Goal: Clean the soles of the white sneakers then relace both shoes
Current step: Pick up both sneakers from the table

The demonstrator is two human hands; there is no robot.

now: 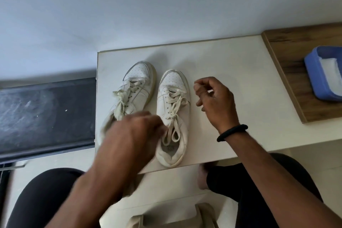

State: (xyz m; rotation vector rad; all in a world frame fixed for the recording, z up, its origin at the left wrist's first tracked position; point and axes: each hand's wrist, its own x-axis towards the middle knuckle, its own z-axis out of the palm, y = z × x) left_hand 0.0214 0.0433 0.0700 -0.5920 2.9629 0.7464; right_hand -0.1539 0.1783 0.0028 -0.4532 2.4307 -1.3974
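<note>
Head view: a white, laced left sneaker (137, 87) and right sneaker (174, 98) sit side by side on the tabletop (231, 72). The left hand (133, 133) covers the left sneaker's heel, its fingers too blurred to tell. The right hand (216, 102) hovers alongside, fingers loosely curled, empty.

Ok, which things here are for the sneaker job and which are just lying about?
Job: left sneaker, right sneaker, their laces, likely the blue tub holding a white cloth.
Lying about: black panel, beige bag.
</note>
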